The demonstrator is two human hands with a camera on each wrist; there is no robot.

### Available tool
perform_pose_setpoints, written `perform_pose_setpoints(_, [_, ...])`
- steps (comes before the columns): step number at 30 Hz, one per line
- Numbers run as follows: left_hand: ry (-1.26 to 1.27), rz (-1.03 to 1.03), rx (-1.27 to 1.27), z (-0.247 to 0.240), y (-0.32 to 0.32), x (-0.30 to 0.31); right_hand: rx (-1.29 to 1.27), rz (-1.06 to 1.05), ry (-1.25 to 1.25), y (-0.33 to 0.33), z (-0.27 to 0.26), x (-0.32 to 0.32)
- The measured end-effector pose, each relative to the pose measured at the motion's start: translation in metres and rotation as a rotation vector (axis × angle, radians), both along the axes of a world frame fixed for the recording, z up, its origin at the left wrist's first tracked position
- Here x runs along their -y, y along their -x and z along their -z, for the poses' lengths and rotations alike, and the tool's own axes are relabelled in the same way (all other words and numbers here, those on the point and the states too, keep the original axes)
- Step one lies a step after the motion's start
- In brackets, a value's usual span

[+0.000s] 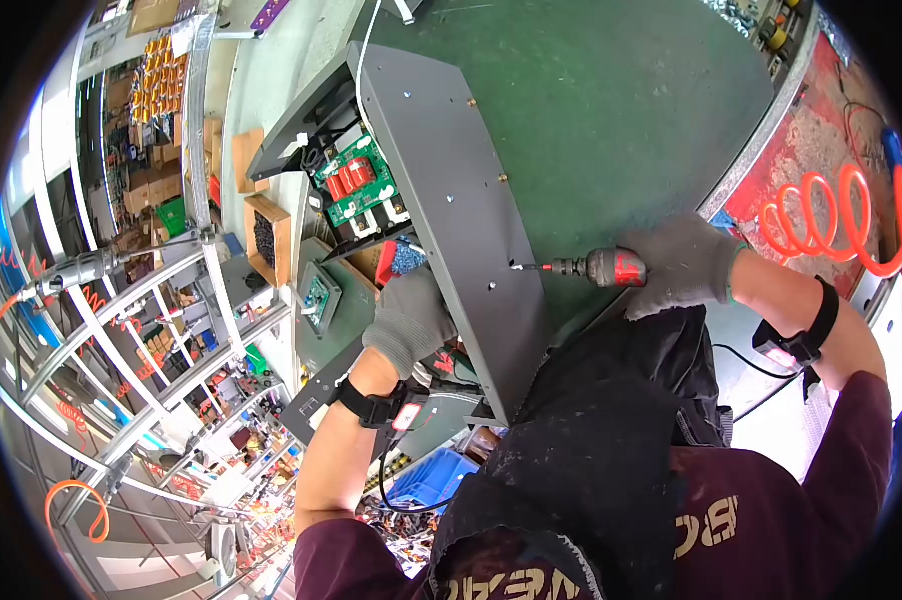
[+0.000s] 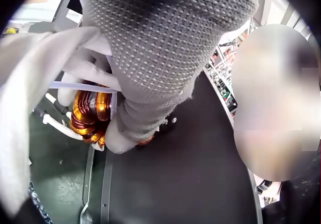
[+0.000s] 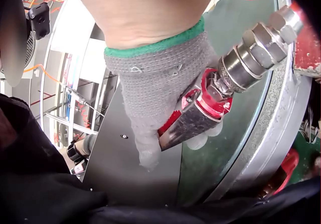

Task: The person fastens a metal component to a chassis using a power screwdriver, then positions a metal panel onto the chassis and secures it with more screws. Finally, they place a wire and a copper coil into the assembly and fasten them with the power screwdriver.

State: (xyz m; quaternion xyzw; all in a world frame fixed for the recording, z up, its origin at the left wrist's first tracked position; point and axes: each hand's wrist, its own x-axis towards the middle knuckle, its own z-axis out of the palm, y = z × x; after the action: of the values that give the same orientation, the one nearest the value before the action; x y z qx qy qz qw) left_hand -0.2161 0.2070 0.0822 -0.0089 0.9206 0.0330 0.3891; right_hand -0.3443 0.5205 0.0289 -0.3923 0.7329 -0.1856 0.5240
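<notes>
A dark grey metal housing lies on the green table, its outer panel facing my right side. My gloved right hand grips a red and black air screwdriver, whose bit meets the panel at a hole near its middle. In the right wrist view, fingers of the right hand wrap the tool's metal body. My gloved left hand reaches inside the housing behind that panel. In the left wrist view, the left hand holds a copper-wound coil between thumb and fingers, against the dark panel; the fingertips are partly hidden.
A green circuit board with red coils sits inside the housing. Beyond it are a carton of dark parts and another board. A blue bin stands below left. An orange coiled hose hangs at the right, past the table's metal edge.
</notes>
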Motion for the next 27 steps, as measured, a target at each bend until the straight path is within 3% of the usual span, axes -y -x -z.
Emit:
perform_pose_setpoints(5, [-0.076, 0.035, -0.004, -0.004, 0.006, -0.002, -0.054, -0.048, -0.012, 0.003, 0.0, 0.003])
perform_pose_setpoints(22, [0.059, -0.079, -0.202, 0.011, -0.022, -0.016, -0.082, -0.024, 0.022, 0.004, 0.009, -0.003])
perform_pose_setpoints(27, [0.001, 0.041, -0.182, 0.009, -0.014, -0.004, -0.096, -0.03, 0.025, 0.003, 0.015, -0.006])
